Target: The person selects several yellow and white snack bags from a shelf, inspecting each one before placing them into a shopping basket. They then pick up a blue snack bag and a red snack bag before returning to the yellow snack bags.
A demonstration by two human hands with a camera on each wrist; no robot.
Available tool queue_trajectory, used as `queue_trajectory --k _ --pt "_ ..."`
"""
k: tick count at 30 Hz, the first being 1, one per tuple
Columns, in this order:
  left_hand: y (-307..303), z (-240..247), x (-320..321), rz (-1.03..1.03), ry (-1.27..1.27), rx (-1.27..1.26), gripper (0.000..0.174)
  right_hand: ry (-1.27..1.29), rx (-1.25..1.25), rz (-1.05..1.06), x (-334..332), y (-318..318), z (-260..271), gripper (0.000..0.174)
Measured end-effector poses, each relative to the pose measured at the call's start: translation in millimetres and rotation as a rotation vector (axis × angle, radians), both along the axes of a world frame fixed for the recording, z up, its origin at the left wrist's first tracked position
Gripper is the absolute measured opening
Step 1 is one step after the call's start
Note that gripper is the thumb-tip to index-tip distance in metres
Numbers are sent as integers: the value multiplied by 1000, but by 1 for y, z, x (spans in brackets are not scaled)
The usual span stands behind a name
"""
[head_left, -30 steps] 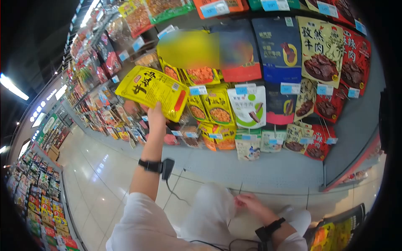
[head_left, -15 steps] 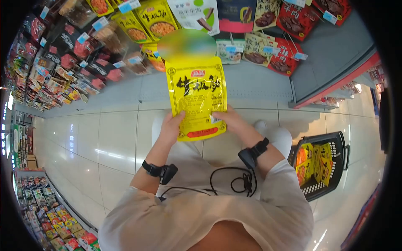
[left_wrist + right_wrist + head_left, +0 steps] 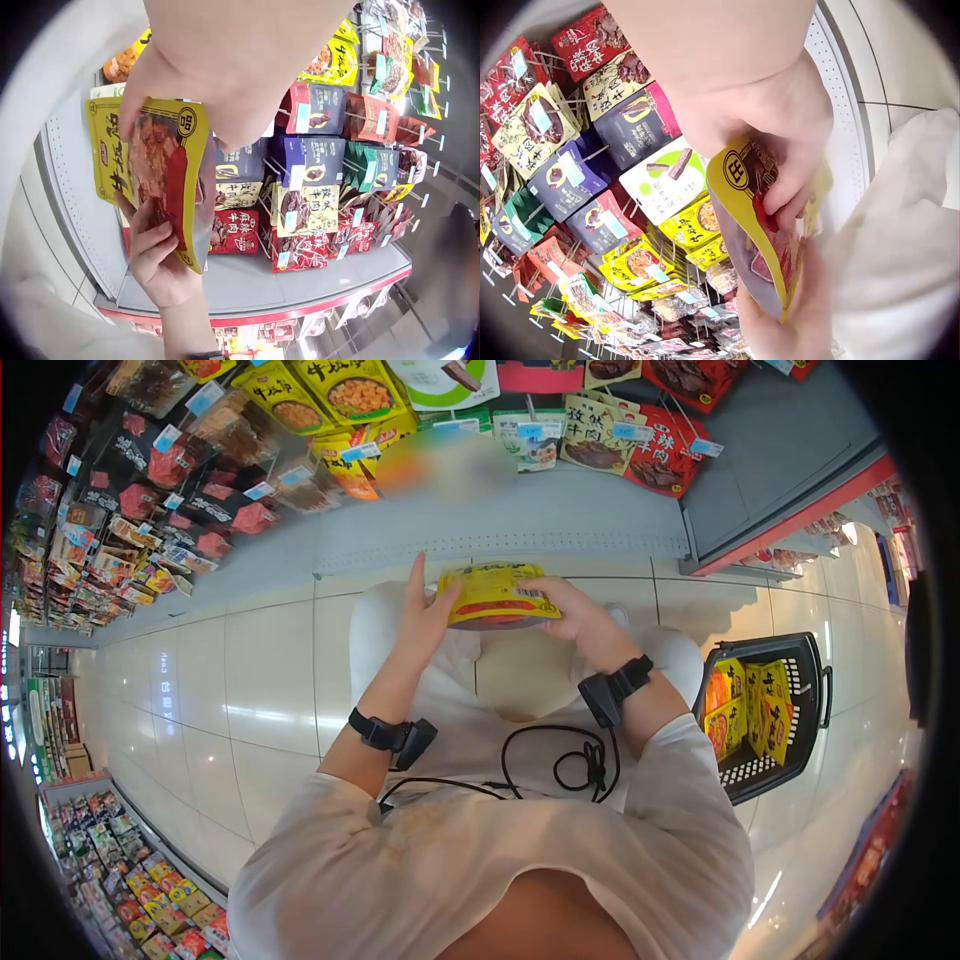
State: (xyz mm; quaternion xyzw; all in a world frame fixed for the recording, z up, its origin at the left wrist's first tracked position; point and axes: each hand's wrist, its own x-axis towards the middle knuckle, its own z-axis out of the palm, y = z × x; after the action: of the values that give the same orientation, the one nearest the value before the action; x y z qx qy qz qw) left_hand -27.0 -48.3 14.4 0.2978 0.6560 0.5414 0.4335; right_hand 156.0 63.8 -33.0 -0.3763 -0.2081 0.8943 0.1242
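Observation:
A yellow snack bag [image 3: 495, 596] with black lettering and a red strip is held between both hands in front of the knees. In the head view it is tilted, so its face looks foreshortened. My left hand [image 3: 428, 608] holds its left edge with the thumb on the near face, one finger stretched out past the bag. My right hand [image 3: 573, 608] grips the right edge, thumb on top. The left wrist view shows the bag's other side [image 3: 154, 161], with a meat picture and right-hand fingers [image 3: 154, 244] curled against it.
A black basket [image 3: 822, 720] with several yellow bags [image 3: 768, 710] stands on the floor to the right. Ahead, a grey shelf [image 3: 590, 530] carries hanging snack packs [image 3: 665, 455] on hooks. Black cable [image 3: 560, 732] loops across the lap. More shelved packs [image 3: 150, 875] stand at lower left.
The left hand brought the bag from the shelf side to the lap, where the right hand joined it. Since then the bag has tipped flatter, and a left finger has stretched out.

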Motion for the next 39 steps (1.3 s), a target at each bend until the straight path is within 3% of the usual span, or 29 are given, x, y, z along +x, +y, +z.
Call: queue_trajectory --k 1,2,4,8,10,13,16,20,23,25,26,27,28,29,31,33,35,36,38,39 --pt "3 1 -2 -136 39 58 55 -3 -4 -4 2 2 -4 28" --pt "5 1 -6 -139 37 56 55 -20 -18 13 5 4 -7 28" --pt "9 2 -13 -409 310 -30 56 -33 -32 31 10 7 -10 29" --pt "7 7 -10 -398 476 -102 45 103 -116 9 11 7 -10 28" --pt "4 19 -6 -506 698 -111 45 129 -139 -16 12 6 -9 29" --pt "3 29 -2 -657 594 -167 42 146 -149 -20 12 8 -13 28" --pt "5 21 -2 -724 808 -119 36 97 -104 37 13 9 -16 30" --pt "6 24 4 -698 798 -54 31 93 1 64 13 5 9 44" --pt "10 23 -1 -601 826 -231 29 61 98 75 12 3 21 59" --pt "11 -11 -18 -305 555 16 27 12 167 67 12 3 16 67" --pt "12 -9 -19 -304 561 19 27 -96 260 214 9 2 11 70" --pt "12 -7 -19 -198 151 99 27 -206 352 357 7 1 7 73" --pt "12 -5 -19 -89 -261 175 27 -202 355 353 9 -3 3 73" --pt "12 4 -15 -94 -257 176 27 -143 401 399 9 -10 11 69" --pt "8 25 -3 -98 -512 263 30 -86 452 439 6 -25 15 66" --pt "2 22 -1 -145 -478 223 30 4 544 151 0 -35 13 53" --pt "0 16 -1 -188 -446 181 31 5 638 24 -3 -37 19 49" --pt "0 12 -3 -203 -508 203 33 8 726 -103 -3 -37 21 46" --pt "0 12 -7 -220 -571 223 35 58 698 -149 -3 -35 16 45" --pt "0 15 -10 -180 -753 242 37 110 670 -194 -3 -34 14 45"
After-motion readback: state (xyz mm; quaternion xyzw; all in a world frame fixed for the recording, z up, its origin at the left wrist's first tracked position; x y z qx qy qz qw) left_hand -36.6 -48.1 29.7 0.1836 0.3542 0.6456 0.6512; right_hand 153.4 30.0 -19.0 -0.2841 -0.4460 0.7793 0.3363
